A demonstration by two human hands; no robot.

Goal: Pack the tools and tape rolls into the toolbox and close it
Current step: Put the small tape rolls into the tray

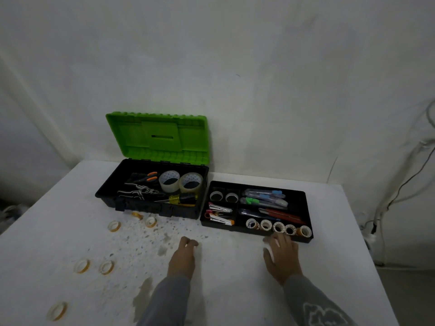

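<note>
Here: right hand [282, 256] spread beside tray [307, 212]; left hand [184, 255] curled on table [235, 285].

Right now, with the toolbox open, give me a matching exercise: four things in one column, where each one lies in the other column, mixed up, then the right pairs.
Things
1. yellow-handled screwdriver
2. red box cutter
3. white stapler
4. thin tape ring

Places
A. left side of the tray, nearest its front wall
B. on the table, just in front of the toolbox
C. inside the toolbox, along its front wall
D. right part of the tray, just behind the row of small rolls

Pairs: 1-C, 2-D, 3-A, 4-B
</note>
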